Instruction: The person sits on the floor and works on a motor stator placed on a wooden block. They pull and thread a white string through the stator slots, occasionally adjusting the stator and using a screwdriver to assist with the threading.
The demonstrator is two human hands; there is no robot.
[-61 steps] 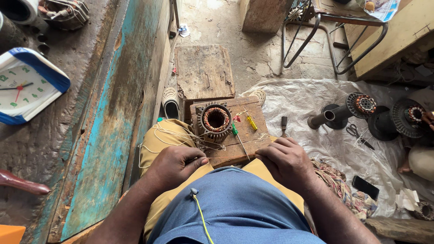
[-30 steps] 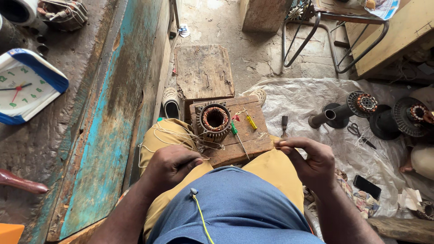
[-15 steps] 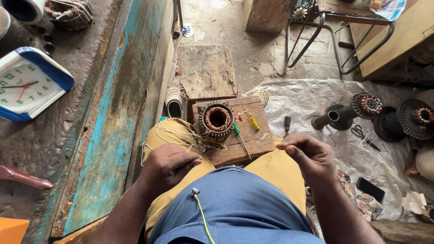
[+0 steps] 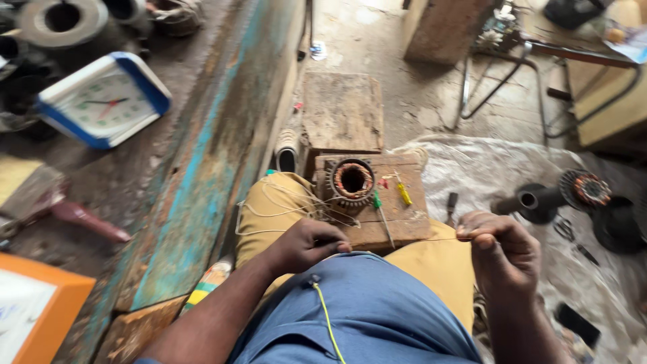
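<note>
1. The right hand (image 4: 502, 253) is sitting at the right of the frame's centre, its thumb and forefinger pressing together on a thin wire (image 4: 411, 240), the other fingers curling loosely below.
2. The wire is running as a fine taut line leftward from that pinch toward the left hand (image 4: 306, 244), crossing just over the near edge of the wooden block (image 4: 404, 226).
3. The left hand is lying low in the middle of the frame, fingers curling inward and bunched together at the wire's other end; whether they are actually gripping it cannot be told.
4. A round stator (image 4: 352, 180) with copper windings is standing on the block's upper left part, just above the left hand, with pale loose wire loops (image 4: 269, 205) trailing from it over the tan trouser knee.
5. A green-handled screwdriver (image 4: 381, 214) and a small yellow tool (image 4: 403, 194) are lying on the block just right of the stator.
6. A blue-rimmed clock (image 4: 104, 101) is resting in the upper left of the frame.
7. Dark motor parts (image 4: 586, 192) are lying on the pale sheet at the right edge.
</note>
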